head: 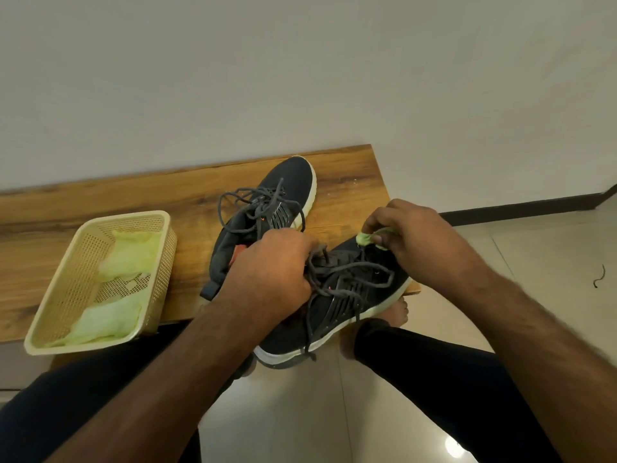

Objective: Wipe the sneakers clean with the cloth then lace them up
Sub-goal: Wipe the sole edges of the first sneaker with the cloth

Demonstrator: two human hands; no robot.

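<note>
Both busy: left hand grips mesh sneaker, right hand pinches crumpled cloth

Wooden bench against a pale wall — carrying a cream perforated basket at its near-left edge and one dark sneaker lying further right, toe toward the wall. Beyond the bench — glossy tiled floor.

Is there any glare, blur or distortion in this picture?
Head view: a bright glare spot on the glossy floor tiles; the right forearm is slightly blurred; the wide angle bends the bench edge; soft even light, faint shadows.
</note>
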